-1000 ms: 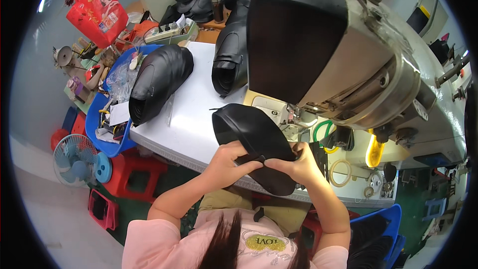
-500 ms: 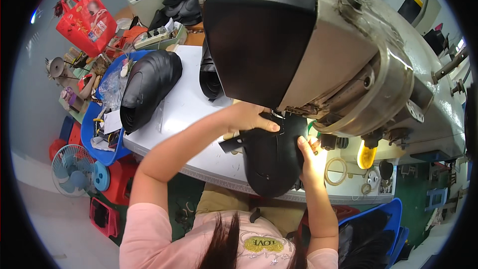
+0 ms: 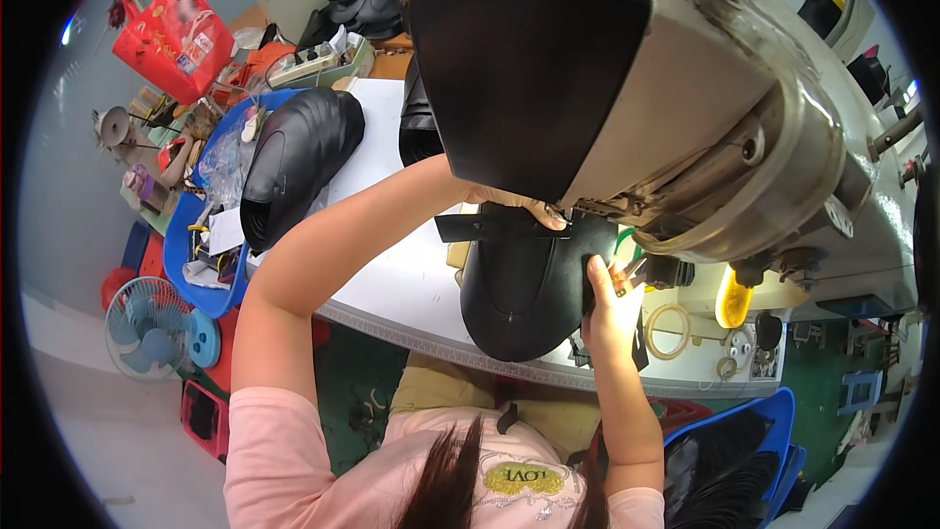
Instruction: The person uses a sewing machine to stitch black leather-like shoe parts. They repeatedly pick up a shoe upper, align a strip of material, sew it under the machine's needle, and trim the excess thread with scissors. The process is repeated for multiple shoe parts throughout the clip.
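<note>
A black leather shoe upper (image 3: 529, 304) lies beneath the head of a sewing machine (image 3: 534, 69), its rounded end toward me. Across its top runs a flat black strip (image 3: 470, 227), sticking out past the upper's left edge. My left hand (image 3: 524, 204) is closed on the strip close to the needle, thumb on top; its other fingers are partly hidden behind the machine head. My right hand (image 3: 611, 292) grips the upper's right edge, thumb on top and fingers underneath. A slim metallic tool (image 3: 634, 268) shows by its fingers, too small to name.
Stacked black uppers (image 3: 304, 162) lie on the white table (image 3: 392, 279) at left, beside a blue bin (image 3: 176, 245). A lit yellow lamp (image 3: 732, 296) and a tape roll (image 3: 669, 331) are at right. Another blue bin (image 3: 780, 421) holds black pieces at lower right.
The strip now lies straight across the upper, where before it hung at a slant to the left. My left hand has moved slightly right, and the upper's near end sits farther from me.
</note>
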